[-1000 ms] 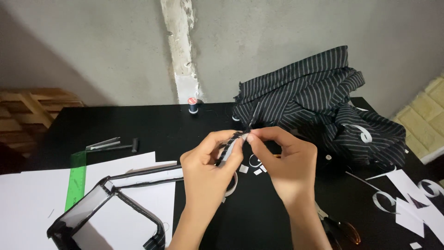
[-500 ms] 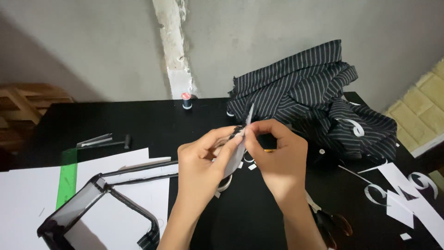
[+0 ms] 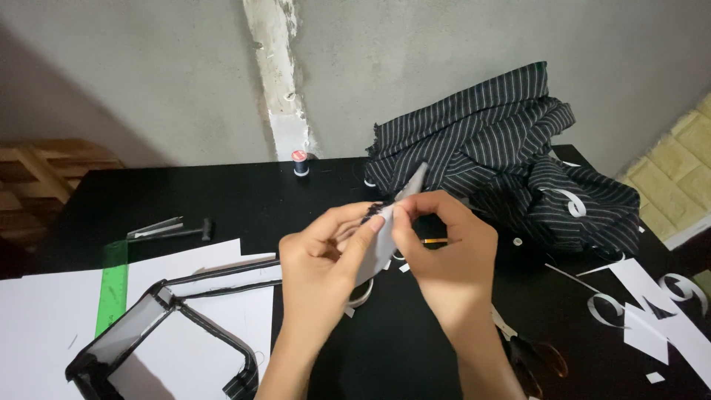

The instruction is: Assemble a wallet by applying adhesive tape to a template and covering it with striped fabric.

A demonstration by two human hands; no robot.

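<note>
My left hand [image 3: 326,259] and my right hand [image 3: 444,252] meet above the middle of the black table [image 3: 222,196]. Both pinch a small flat grey piece [image 3: 385,237] with a dark edge at its top. The piece stands tilted, its tip pointing up and to the right. The fingertips of both hands touch at its upper edge. A roll of tape [image 3: 361,295] lies on the table under my left wrist, partly hidden.
A pile of black striped fabric [image 3: 511,163] fills the back right. White paper sheets [image 3: 185,296], a green ruler [image 3: 111,285] and a black-edged frame [image 3: 163,333] lie at left. Scissors [image 3: 533,352], white cut-outs [image 3: 652,311], a thread spool [image 3: 300,161] and a clip [image 3: 167,228] are around.
The grey piece has been turned between my fingers, so its tip now points up and right. My hands stay together over the table's middle.
</note>
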